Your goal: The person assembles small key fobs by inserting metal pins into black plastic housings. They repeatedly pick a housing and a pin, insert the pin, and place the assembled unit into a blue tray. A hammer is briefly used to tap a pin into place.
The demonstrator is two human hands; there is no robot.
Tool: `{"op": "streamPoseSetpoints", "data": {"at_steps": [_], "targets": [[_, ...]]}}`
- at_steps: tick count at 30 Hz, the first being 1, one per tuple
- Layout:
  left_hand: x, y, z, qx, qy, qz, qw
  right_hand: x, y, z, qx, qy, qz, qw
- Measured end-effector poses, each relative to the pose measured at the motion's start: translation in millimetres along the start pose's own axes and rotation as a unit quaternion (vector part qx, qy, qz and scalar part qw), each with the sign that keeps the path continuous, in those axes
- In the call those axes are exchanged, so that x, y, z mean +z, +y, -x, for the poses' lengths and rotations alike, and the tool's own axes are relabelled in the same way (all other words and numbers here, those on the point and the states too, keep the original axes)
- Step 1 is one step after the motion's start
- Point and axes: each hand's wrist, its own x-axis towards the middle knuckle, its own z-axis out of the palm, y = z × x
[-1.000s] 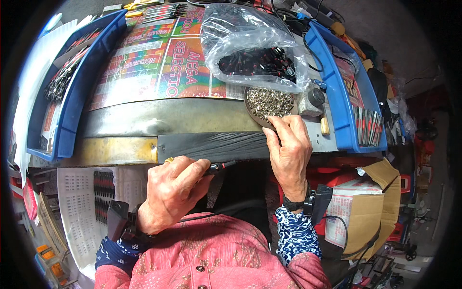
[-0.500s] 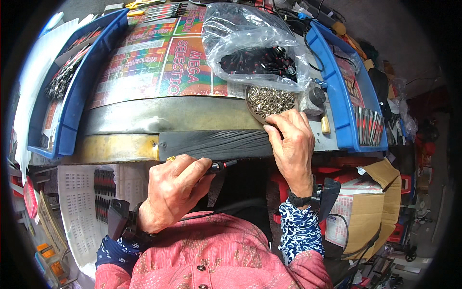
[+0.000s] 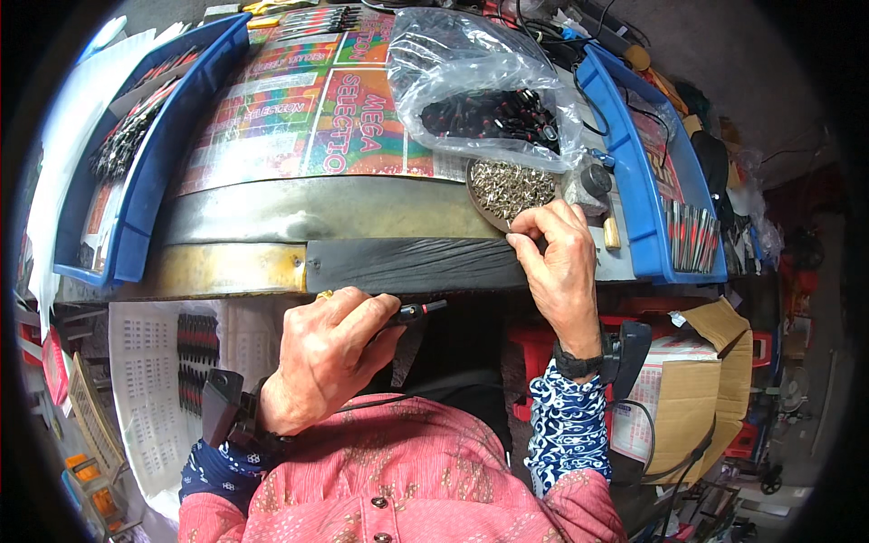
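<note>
My left hand (image 3: pixel 330 353) is closed round a small black handle-like piece with red marks (image 3: pixel 412 313). Its narrow black tip points right, just off the front edge of the bench. Over the near rim of a round dish (image 3: pixel 480 201), my right hand (image 3: pixel 559 262) has thumb and forefinger pinched together. Whatever lies between those fingertips is too small to make out. Many small silvery metal parts (image 3: pixel 514 185) fill the dish. Behind it lies an open clear plastic bag (image 3: pixel 453 63) with many black-and-red pieces (image 3: pixel 498 118) like the one in my left hand.
Blue trays (image 3: pixel 136 235) (image 3: pixel 625 172) holding slim black, red and silver items flank the bench. A grey block with a dark round top (image 3: pixel 593 181) and a wooden peg (image 3: pixel 612 233) stand beside the dish. Below are a white crate (image 3: pixel 149 380) and an open cardboard box (image 3: pixel 692 389).
My right hand has shifted slightly right and down, its fingertips drawing back to the dish's near rim. My left hand keeps its hold on the black piece almost unmoved.
</note>
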Motion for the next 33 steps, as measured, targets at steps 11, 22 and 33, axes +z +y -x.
{"op": "streamPoseSetpoints", "data": {"at_steps": [11,22,33], "targets": [[-9.5,9.2,0.0,-0.074,-0.059,0.088,0.992,-0.5,-56.4,40.2,0.014,-0.017,-0.302,0.953],[-15.6,18.0,-3.7,-0.080,-0.081,0.134,0.984,14.1,-73.7,52.6,-0.041,-0.017,-0.359,0.932],[-17.9,19.3,-7.6,-0.037,-0.063,0.096,0.993,10.8,-76.6,51.7,-0.105,0.038,-0.273,0.956]]}}
